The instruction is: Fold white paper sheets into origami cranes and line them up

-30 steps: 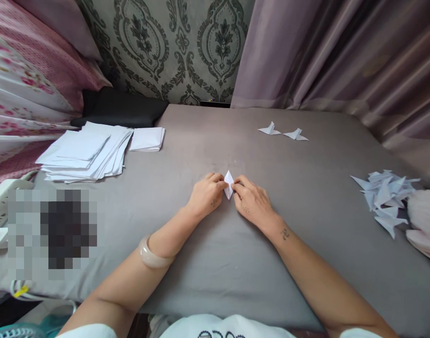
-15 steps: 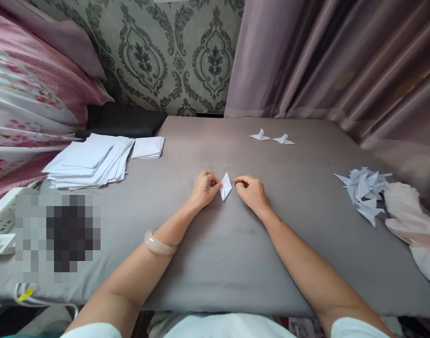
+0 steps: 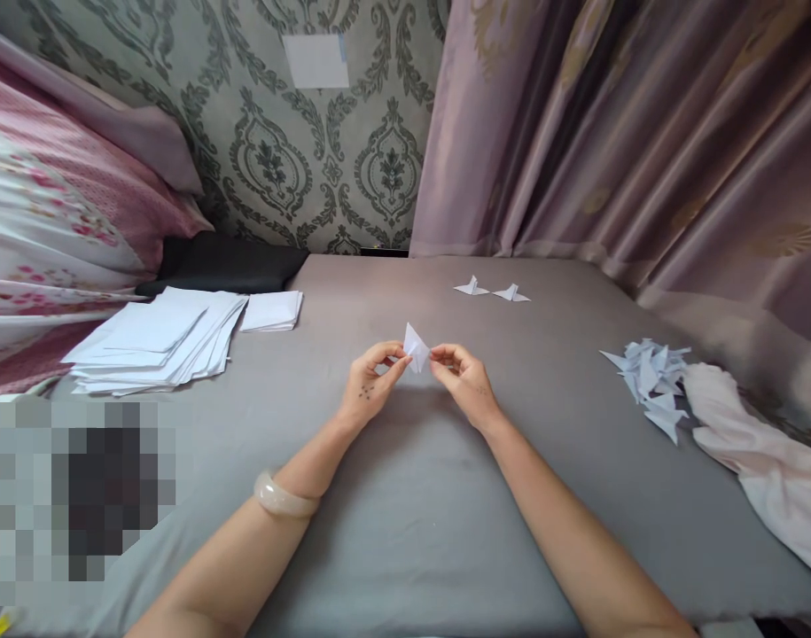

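Note:
A small piece of folded white paper [image 3: 416,347], diamond-like with a pointed top, is held up between my two hands above the grey cloth. My left hand [image 3: 373,377] pinches its left side between thumb and fingers. On the opposite side, my right hand [image 3: 463,381] grips the paper's right edge with thumb and fingertips. Two finished-looking folded paper birds [image 3: 471,286] stand side by side farther back. Over to the right lies a heap of similar folded paper birds [image 3: 651,372].
A stack of white paper sheets [image 3: 139,346] lies at the left, beside a smaller pile of paper [image 3: 272,310]. Behind them is a black flat item [image 3: 225,263]. Light pink cloth [image 3: 757,443] is bunched at the right. Curtains [image 3: 544,133] hang along the back right.
The folded paper has been raised off the cloth and turned. My right hand, apart from it before, now grips its right edge. The camera view has tilted up.

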Demonstrator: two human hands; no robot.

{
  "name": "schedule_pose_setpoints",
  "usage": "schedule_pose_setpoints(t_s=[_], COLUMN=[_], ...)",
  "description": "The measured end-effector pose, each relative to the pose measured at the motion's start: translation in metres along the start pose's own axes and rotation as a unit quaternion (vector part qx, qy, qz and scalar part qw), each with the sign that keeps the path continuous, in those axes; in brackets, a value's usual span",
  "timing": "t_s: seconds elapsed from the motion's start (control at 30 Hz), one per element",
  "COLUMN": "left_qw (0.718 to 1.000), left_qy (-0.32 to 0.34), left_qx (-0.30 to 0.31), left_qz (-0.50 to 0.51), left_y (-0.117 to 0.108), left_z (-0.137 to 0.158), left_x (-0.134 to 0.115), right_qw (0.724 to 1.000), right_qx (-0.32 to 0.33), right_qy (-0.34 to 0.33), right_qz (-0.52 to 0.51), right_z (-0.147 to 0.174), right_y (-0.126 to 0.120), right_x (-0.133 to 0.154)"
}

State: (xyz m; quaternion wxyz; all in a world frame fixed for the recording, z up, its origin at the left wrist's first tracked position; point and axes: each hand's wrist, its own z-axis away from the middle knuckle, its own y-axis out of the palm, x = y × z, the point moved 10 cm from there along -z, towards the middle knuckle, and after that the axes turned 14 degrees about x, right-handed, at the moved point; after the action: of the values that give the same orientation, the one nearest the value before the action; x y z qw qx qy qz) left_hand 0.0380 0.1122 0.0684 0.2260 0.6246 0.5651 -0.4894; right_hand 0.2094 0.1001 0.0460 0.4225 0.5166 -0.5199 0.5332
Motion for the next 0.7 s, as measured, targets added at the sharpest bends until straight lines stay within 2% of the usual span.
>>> schedule_pose_setpoints(t_s=[0.23,0.47,0.57,0.7], left_qw=[0.999,0.998,0.998,0.986], left_qy=[0.022,0.031,0.002,-0.079], left_qx=[0.029,0.057,0.060,0.058], left_qz=[-0.014,-0.017,0.016,0.133], left_y=[0.007,0.014,0.015,0.017], left_z=[0.001,0.002,0.003,0.003], left_x=[-0.015,-0.025,-0.017,0.002], right_qw=[1.000,0.998,0.998,0.992], right_qx=[0.013,0.059,0.053,0.059], right_qy=[-0.011,-0.013,0.002,0.029], right_qz=[0.002,-0.012,-0.044,-0.110], right_z=[0.006,0.010,0.010,0.008], right_y=[-0.001,0.008,0.005,0.003], right_x=[-0.001,0.006,-0.001,-0.015])
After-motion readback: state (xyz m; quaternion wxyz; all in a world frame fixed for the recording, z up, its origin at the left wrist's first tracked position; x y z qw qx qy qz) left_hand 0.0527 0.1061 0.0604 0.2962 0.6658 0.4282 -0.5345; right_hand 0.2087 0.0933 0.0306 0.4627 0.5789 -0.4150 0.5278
